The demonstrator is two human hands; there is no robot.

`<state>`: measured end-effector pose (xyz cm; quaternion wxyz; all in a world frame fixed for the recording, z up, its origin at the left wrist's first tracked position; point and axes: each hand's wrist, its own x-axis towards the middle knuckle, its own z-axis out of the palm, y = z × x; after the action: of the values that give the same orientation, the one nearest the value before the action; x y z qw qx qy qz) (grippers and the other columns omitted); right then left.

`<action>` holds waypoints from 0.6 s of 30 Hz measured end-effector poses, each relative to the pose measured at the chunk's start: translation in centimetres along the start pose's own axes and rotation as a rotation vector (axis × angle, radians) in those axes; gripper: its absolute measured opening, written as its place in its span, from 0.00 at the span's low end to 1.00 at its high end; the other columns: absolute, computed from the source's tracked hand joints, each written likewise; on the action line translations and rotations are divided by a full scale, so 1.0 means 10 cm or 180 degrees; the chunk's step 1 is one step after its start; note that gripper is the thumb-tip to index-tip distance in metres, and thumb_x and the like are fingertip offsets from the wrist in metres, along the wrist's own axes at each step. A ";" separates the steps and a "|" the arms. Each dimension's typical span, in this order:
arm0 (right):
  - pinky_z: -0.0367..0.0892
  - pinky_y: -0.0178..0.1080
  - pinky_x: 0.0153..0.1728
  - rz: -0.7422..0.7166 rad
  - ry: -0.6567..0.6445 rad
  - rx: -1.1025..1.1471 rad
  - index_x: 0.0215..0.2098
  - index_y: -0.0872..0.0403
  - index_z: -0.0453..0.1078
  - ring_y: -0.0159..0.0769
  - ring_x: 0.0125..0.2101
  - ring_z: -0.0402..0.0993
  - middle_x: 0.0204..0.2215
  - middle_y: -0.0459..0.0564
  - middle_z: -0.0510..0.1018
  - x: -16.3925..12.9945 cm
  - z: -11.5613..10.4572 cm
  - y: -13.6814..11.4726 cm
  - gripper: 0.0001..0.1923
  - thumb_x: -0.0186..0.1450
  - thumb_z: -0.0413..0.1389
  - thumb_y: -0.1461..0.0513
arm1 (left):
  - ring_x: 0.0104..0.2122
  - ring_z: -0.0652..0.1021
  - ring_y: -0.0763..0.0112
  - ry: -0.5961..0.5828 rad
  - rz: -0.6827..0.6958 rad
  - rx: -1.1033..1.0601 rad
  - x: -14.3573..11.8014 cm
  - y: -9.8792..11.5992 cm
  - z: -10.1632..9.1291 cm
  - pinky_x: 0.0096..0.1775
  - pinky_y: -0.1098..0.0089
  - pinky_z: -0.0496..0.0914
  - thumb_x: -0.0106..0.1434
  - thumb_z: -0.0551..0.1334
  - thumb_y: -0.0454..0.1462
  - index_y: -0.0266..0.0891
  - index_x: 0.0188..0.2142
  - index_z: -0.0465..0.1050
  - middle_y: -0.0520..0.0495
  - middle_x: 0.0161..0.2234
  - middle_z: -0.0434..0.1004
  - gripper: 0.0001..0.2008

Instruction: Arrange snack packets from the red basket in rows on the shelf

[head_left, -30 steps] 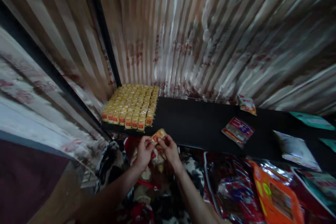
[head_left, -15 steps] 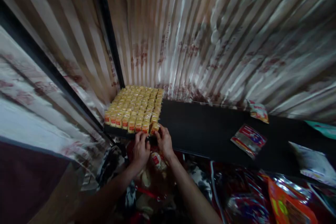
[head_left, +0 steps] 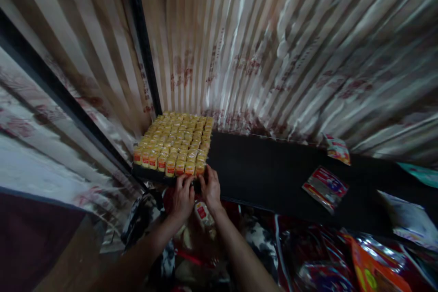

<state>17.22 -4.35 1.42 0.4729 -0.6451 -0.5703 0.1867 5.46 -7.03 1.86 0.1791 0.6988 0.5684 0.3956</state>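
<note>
Stocking step, lower centre of frame: left hand [head_left: 182, 197] and right hand [head_left: 209, 188], fingertips curled together, press against the front row of yellow packets [head_left: 174, 143] on the black shelf [head_left: 267, 171]; next move likely calls for squaring that row flush.

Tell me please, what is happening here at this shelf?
A person is standing yellow packets in tight rows at the left end of a black shelf, in the corner of a metal wall. Both hands are at the front row: the left hand and the right hand touch the packets at the shelf edge. More packets lie just below the hands. A red packet lies further right on the shelf.
</note>
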 end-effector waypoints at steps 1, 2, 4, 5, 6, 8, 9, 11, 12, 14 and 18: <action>0.67 0.44 0.46 -0.0032 -0.0017 -0.0041 0.55 0.54 0.63 0.41 0.42 0.69 0.43 0.56 0.70 0.00 0.01 -0.01 0.22 0.62 0.48 0.62 | 0.49 0.69 0.64 0.0001 -0.0007 -0.0009 0.00 -0.01 0.01 0.53 0.60 0.66 0.60 0.52 0.30 0.41 0.49 0.67 0.43 0.46 0.62 0.18; 0.67 0.44 0.46 -0.0058 -0.0030 -0.0087 0.54 0.54 0.64 0.41 0.42 0.69 0.43 0.56 0.70 0.00 0.02 -0.02 0.21 0.62 0.47 0.62 | 0.49 0.68 0.63 -0.0012 -0.0008 -0.0014 0.00 -0.02 0.01 0.53 0.60 0.66 0.60 0.52 0.30 0.40 0.49 0.67 0.43 0.46 0.62 0.18; 0.67 0.43 0.46 -0.0092 -0.0047 -0.0150 0.53 0.55 0.65 0.41 0.42 0.69 0.42 0.56 0.70 0.00 0.03 -0.03 0.21 0.63 0.46 0.62 | 0.50 0.68 0.63 -0.0054 0.0008 -0.0011 -0.01 -0.03 0.02 0.53 0.59 0.66 0.60 0.52 0.30 0.39 0.50 0.67 0.42 0.47 0.62 0.19; 0.67 0.43 0.46 -0.0097 -0.0047 -0.0167 0.54 0.55 0.65 0.41 0.42 0.68 0.42 0.56 0.69 -0.01 0.04 -0.04 0.21 0.63 0.46 0.61 | 0.50 0.68 0.63 -0.0065 0.0009 -0.0006 -0.01 -0.03 0.02 0.53 0.59 0.66 0.60 0.52 0.30 0.39 0.50 0.67 0.41 0.47 0.62 0.19; 0.66 0.43 0.46 -0.0095 -0.0035 -0.0175 0.54 0.55 0.65 0.41 0.42 0.68 0.42 0.56 0.69 -0.02 0.05 -0.04 0.21 0.63 0.46 0.61 | 0.50 0.68 0.63 -0.0078 0.0005 -0.0003 -0.02 -0.03 0.02 0.53 0.59 0.66 0.60 0.51 0.30 0.38 0.50 0.67 0.41 0.48 0.62 0.19; 0.65 0.43 0.48 -0.0089 0.0019 -0.0182 0.55 0.54 0.64 0.41 0.43 0.68 0.42 0.56 0.68 -0.03 0.06 -0.05 0.22 0.64 0.46 0.61 | 0.50 0.69 0.63 -0.0108 -0.0013 -0.0012 -0.02 -0.03 0.02 0.53 0.59 0.66 0.60 0.51 0.30 0.38 0.51 0.67 0.41 0.48 0.63 0.19; 0.65 0.44 0.48 -0.0083 0.0052 -0.0188 0.55 0.53 0.63 0.40 0.43 0.67 0.43 0.55 0.68 -0.03 0.07 -0.05 0.22 0.64 0.46 0.61 | 0.50 0.69 0.63 -0.0118 -0.0024 -0.0025 -0.02 -0.03 0.01 0.53 0.59 0.66 0.60 0.51 0.30 0.38 0.51 0.67 0.41 0.48 0.63 0.19; 0.65 0.44 0.48 -0.0091 0.0082 -0.0208 0.55 0.53 0.63 0.41 0.43 0.67 0.43 0.55 0.69 -0.03 0.08 -0.05 0.21 0.64 0.45 0.61 | 0.50 0.69 0.63 -0.0137 -0.0028 -0.0057 -0.02 -0.03 0.01 0.53 0.59 0.66 0.59 0.51 0.30 0.39 0.51 0.67 0.41 0.48 0.63 0.20; 0.65 0.45 0.47 -0.0108 0.0071 -0.0225 0.55 0.53 0.64 0.41 0.43 0.67 0.42 0.56 0.69 -0.03 0.08 -0.05 0.21 0.64 0.45 0.61 | 0.51 0.68 0.63 -0.0140 -0.0023 -0.0071 -0.03 -0.03 0.01 0.54 0.59 0.66 0.59 0.51 0.30 0.39 0.51 0.67 0.41 0.48 0.63 0.20; 0.65 0.47 0.48 -0.0129 0.0045 -0.0269 0.55 0.55 0.64 0.43 0.44 0.67 0.43 0.57 0.70 -0.03 0.08 -0.04 0.21 0.64 0.45 0.60 | 0.51 0.68 0.63 -0.0113 -0.0030 -0.0084 -0.03 -0.03 0.01 0.54 0.58 0.65 0.59 0.51 0.30 0.39 0.51 0.66 0.41 0.49 0.63 0.21; 0.62 0.49 0.51 -0.0095 0.0045 -0.0157 0.56 0.56 0.61 0.44 0.48 0.65 0.47 0.59 0.70 -0.05 0.08 0.01 0.24 0.63 0.47 0.58 | 0.52 0.67 0.62 -0.0096 0.0042 -0.0096 -0.05 -0.06 0.03 0.55 0.58 0.64 0.58 0.51 0.29 0.39 0.52 0.66 0.41 0.49 0.62 0.22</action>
<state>16.52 -4.52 0.76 0.4636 -0.6493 -0.5810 0.1610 5.29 -7.31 1.11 0.1956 0.7057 0.5549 0.3948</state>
